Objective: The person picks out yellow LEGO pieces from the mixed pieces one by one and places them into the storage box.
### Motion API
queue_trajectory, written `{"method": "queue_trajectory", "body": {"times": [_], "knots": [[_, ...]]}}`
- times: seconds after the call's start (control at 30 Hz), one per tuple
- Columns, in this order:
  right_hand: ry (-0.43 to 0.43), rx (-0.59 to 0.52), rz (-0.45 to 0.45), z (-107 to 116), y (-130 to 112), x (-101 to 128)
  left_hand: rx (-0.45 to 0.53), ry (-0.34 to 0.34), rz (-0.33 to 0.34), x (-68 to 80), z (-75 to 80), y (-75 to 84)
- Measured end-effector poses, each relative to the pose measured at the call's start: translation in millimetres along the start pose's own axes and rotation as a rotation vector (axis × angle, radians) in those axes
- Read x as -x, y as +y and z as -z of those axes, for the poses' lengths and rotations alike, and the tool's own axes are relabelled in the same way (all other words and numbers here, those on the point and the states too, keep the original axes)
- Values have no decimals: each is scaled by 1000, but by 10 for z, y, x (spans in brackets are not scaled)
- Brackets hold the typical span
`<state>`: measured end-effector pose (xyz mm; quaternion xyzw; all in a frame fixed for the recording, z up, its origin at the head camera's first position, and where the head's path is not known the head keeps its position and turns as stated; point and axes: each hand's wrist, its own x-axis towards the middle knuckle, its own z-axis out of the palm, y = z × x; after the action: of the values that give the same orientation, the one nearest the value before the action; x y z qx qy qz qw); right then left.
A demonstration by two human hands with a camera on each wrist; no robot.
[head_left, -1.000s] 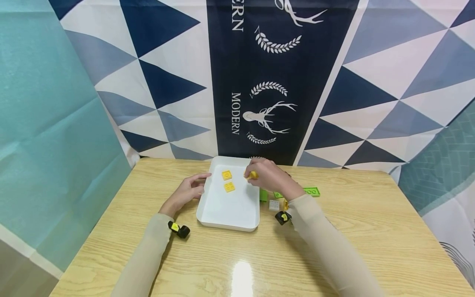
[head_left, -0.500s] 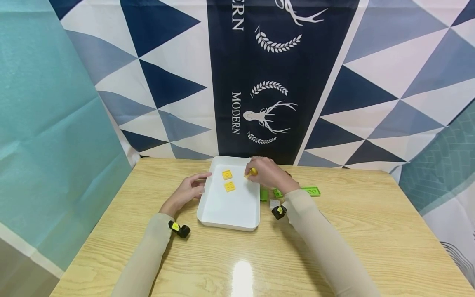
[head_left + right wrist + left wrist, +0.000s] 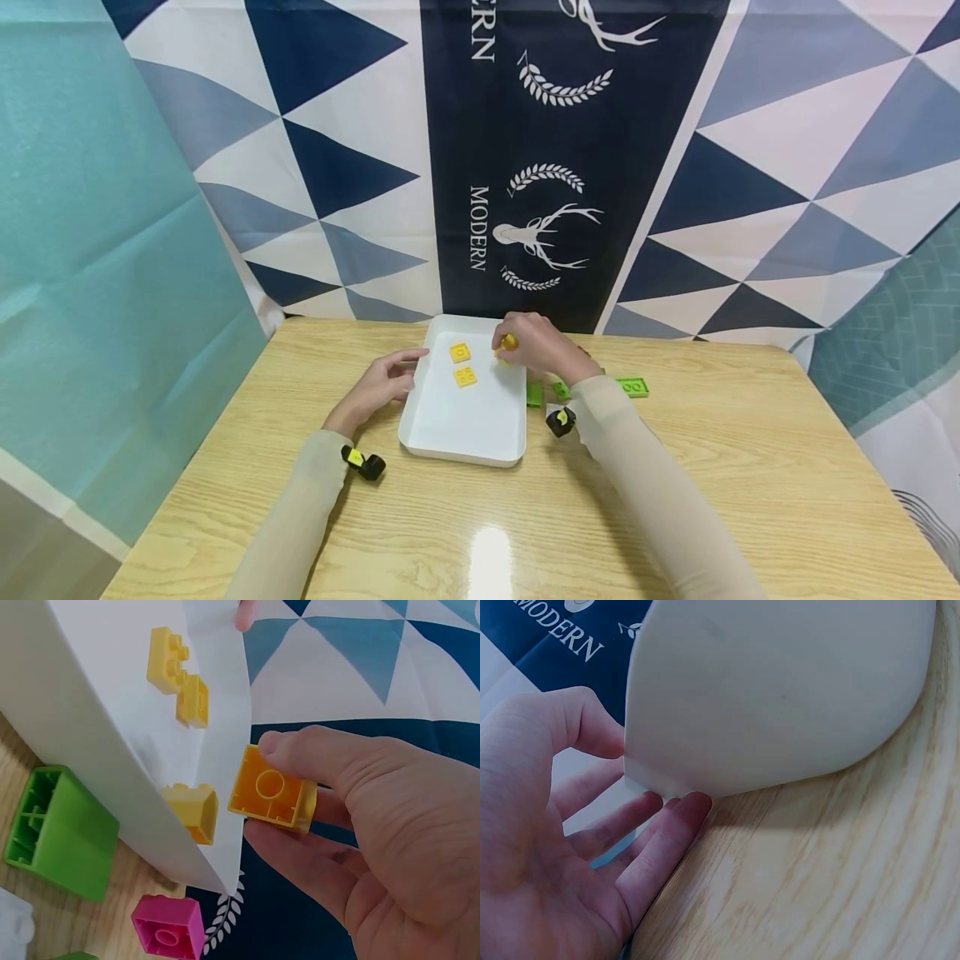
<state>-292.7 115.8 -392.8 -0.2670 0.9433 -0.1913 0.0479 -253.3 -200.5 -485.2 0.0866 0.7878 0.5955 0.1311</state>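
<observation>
A white tray point(image 3: 461, 454) lies on the wooden table point(image 3: 675, 467). Two yellow bricks point(image 3: 460, 352) point(image 3: 465, 377) rest in its far half. My right hand point(image 3: 519, 344) hovers over the tray's far right corner and pinches a yellow brick point(image 3: 272, 789) between thumb and fingers, hollow underside towards the wrist camera. Below it a third yellow brick point(image 3: 193, 810) lies inside the tray by the corner. My left hand point(image 3: 397, 375) rests against the tray's left wall point(image 3: 780, 690) with straight fingers point(image 3: 667, 832) touching it.
Right of the tray lie green bricks point(image 3: 533, 394) point(image 3: 633, 386), a pink brick point(image 3: 166, 926) and a white brick point(image 3: 15, 922). A patterned cloth backdrop point(image 3: 525, 167) hangs behind the table, and a teal panel point(image 3: 97, 250) closes the left side.
My right hand has drifted slightly towards the tray's far edge with the yellow brick, and the forearm has swung a little left. The left hand has stayed put.
</observation>
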Motion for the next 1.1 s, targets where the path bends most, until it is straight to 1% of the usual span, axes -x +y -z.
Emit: {"method": "queue_trajectory", "body": {"times": [0.2,0.4,0.53,0.73,0.9,1.1], "knots": [[-51,-2,34,71,-23,-41,-1,-1,1,-7,-13,5],[-144,-22,36,112,-54,-63,3,-2,-1,-1,0,4],[-192,1,48,109,-86,-85,4,-6,-7,0,2,1],[-212,40,56,45,-98,-139,5,-7,-11,5,4,-1],[-214,40,57,-24,-56,-180,-1,-3,-6,2,2,-3],[-226,17,52,-40,-74,-173,-2,-2,-8,3,4,0]]}}
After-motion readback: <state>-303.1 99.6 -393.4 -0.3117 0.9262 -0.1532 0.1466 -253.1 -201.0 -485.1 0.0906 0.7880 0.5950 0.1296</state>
